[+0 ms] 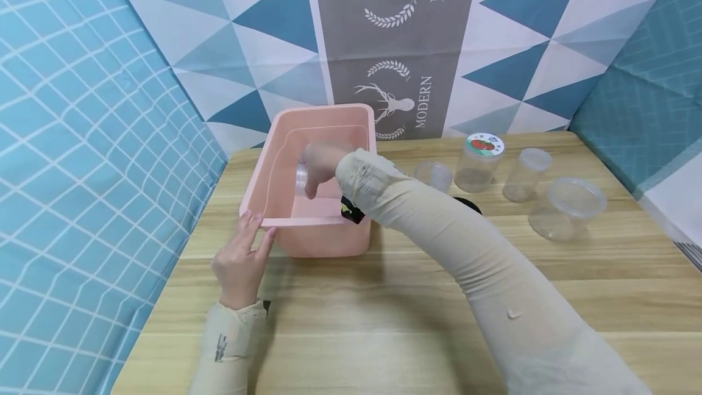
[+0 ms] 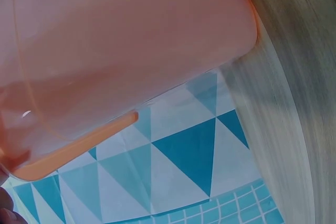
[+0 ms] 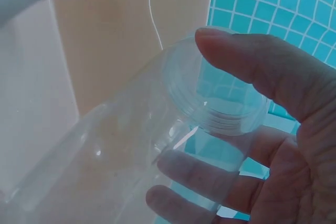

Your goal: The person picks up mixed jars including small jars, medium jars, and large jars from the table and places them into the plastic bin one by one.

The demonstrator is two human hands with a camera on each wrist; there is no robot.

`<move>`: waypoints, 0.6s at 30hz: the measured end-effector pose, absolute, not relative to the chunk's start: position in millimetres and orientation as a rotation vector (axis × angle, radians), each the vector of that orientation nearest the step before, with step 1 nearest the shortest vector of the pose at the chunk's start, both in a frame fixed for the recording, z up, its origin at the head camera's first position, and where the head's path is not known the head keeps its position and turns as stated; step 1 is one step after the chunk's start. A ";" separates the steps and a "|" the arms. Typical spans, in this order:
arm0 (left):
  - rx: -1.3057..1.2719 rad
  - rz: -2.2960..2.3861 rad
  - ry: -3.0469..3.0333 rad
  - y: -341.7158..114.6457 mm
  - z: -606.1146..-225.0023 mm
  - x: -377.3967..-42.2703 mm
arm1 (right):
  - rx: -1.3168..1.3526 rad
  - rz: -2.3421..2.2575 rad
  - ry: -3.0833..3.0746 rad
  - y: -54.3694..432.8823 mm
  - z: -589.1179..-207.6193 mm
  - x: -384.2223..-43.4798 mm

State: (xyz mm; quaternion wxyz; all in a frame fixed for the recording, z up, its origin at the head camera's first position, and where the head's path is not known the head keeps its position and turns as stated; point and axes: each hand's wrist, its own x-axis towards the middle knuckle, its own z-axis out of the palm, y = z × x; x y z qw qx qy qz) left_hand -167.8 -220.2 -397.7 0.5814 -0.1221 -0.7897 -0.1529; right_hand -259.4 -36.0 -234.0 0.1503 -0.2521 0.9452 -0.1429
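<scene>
A pink plastic bin [image 1: 323, 239] stands on the wooden table. My left hand [image 1: 239, 261] grips its rim at the near left corner, thumb and fingers spread around the edge. Inside the bin, my right hand [image 1: 322, 166] holds a clear plastic jar [image 3: 100, 156] near its ridged mouth. In the right wrist view the thumb [image 3: 247, 56] lies across the mouth and the other fingers show through the wall. From the head view, my hand covers most of that jar. The left wrist view mainly shows the bin's side [image 2: 131, 35].
Right of the bin stand several clear containers: a small jar [image 1: 434, 175], a jar with a printed lid [image 1: 485, 144], a narrow jar [image 1: 525, 175] and a wide-rimmed one [image 1: 565, 212]. A black round object [image 1: 468, 204] shows partly behind my right sleeve. Patterned cloth walls [image 1: 274, 78] border the table.
</scene>
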 end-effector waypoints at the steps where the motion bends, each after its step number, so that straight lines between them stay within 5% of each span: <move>1: -0.286 -0.356 -1.847 -220.3 -397.5 -167.7 | -0.728 -0.412 2.717 -36.1 -233.9 -258.6; 18: -0.287 -0.365 -1.857 -220.0 -397.6 -167.0 | -0.713 -0.440 2.738 -34.0 -235.1 -253.5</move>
